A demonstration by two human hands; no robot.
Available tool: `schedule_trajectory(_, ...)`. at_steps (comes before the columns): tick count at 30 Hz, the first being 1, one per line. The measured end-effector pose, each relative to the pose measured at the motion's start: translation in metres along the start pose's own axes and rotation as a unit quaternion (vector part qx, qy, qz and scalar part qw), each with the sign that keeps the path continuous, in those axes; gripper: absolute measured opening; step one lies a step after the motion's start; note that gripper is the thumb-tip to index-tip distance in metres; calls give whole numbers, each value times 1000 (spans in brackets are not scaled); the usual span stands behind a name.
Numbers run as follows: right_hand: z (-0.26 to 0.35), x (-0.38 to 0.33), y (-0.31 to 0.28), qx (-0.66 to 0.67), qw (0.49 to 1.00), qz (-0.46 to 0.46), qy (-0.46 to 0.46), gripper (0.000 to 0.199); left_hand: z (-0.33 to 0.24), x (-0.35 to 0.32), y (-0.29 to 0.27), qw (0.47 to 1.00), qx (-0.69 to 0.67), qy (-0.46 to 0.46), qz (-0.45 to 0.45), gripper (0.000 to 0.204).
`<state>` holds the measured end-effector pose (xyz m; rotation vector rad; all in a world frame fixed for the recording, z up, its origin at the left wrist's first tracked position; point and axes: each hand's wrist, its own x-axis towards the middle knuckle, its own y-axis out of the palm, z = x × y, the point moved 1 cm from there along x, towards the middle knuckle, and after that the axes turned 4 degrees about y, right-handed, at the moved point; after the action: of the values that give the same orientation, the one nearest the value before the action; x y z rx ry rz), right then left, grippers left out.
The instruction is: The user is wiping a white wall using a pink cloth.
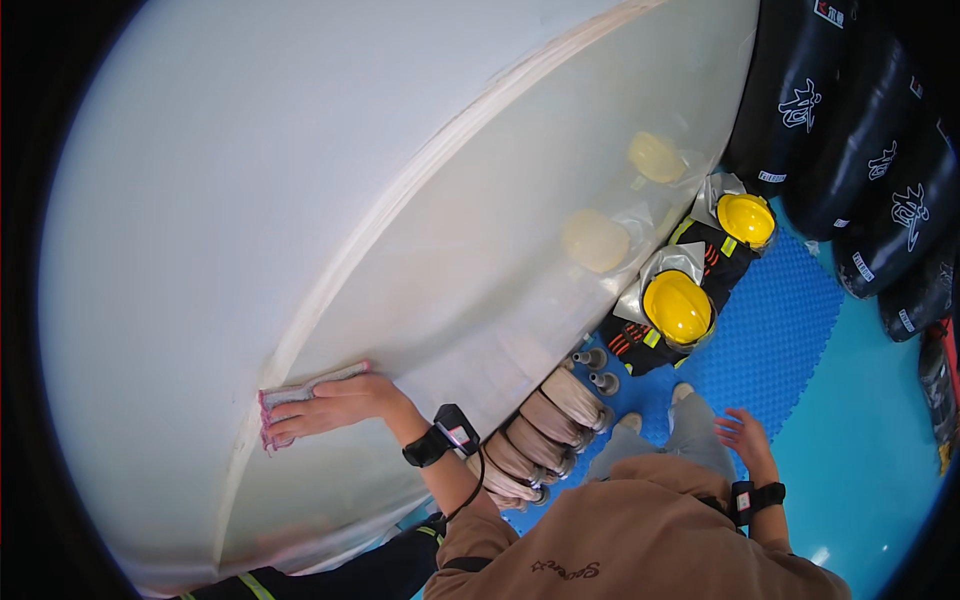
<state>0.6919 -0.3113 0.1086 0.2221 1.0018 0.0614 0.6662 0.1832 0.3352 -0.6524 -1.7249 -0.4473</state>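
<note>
My left hand is stretched out to the left and presses a folded grey cloth with pink stitched edges against a glossy, pale wall panel. The fingers lie over the cloth, close to a whitish raised seam that runs up the panel. Some of the cloth is covered by the hand. At my right side, my right hand hangs free with its fingers apart and nothing in it. A black device is strapped to each wrist.
Rolled pale hoses with metal couplings line the wall's foot. Beyond them, two yellow helmets rest on folded dark firefighting clothing. Black punching bags stand at far right. Blue textured matting covers part of the floor. Dark reflective-striped clothing lies lower left.
</note>
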Motion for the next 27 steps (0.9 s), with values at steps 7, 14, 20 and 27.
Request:
schedule_trajectory(7, 37, 39, -19, 15, 1000, 11, 14, 37, -105, -51, 21, 991, -14, 122, 55, 50)
schedule_trajectory(14, 97, 60, -72, 24, 999, 18, -9, 38, -272, -103, 63, 959, -102, 224, 141, 52)
schedule_trajectory(20, 145, 61, -125, 5, 999, -9, -38, 42, -408, -124, 82, 875, -184, 366, 258, 52)
schedule_trajectory(27, 173, 95, -177, 5, 999, -22, -38, 46, -405, -129, 81, 877, -183, 381, 227, 51)
